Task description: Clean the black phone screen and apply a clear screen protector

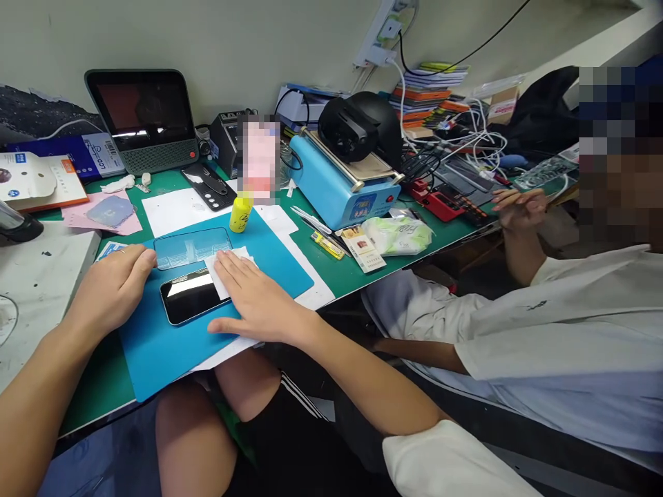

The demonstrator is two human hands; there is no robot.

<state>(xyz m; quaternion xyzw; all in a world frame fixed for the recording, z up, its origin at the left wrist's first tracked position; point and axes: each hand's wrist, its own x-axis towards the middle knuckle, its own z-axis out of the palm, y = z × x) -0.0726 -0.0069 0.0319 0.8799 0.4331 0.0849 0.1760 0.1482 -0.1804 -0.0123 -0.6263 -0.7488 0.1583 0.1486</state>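
Note:
On a blue mat [280,276] lies a smartphone [189,304] with a black, glossy screen. My right hand [256,293] rests flat over a white wipe [220,279] on the phone's right part, fingers stretched and thumb spread. It covers that end of the phone. My left hand [114,286] is closed in a loose curl at the mat's left side, its thumb by the left edge of a clear screen protector [191,250]. Whether it grips anything is hidden. Behind the phone stands a small yellow bottle [240,214].
A blue machine [336,179] carries a black headset [357,124] behind the mat. A tablet-like display [142,114] stands at the back left. To the right sits a person in a white shirt [585,310], one hand [521,207] raised by the table edge. A light-coloured box [41,290] borders the left.

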